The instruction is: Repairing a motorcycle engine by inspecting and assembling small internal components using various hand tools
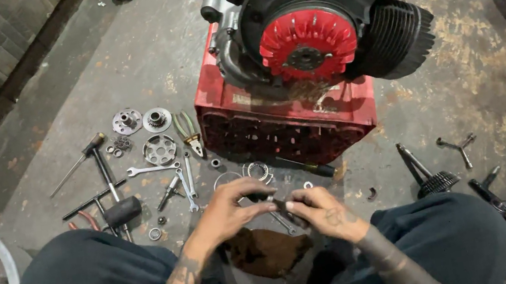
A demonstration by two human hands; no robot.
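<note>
Head view: we pinch a small dark metal part [276, 204] between our left hand [227, 210] and right hand [321, 212], fingers closed on it, above the stained concrete floor [463, 77]. Open floor lies right; scattered steel wrenches [169, 177] crowd left, and a red plastic crate [288, 122] sits just ahead.

Count: 1 engine [320, 12] with 1 red fan wheel [309, 45], on 1 red crate [284, 122]. Floor: 3 round discs/gears [159, 149], 1 pliers [189, 132], 2 wrenches [186, 185], 1 mallet [117, 207], 1 gear shaft [427, 175]. 2 hands [279, 210]. Small washers too tiny to count.
</note>
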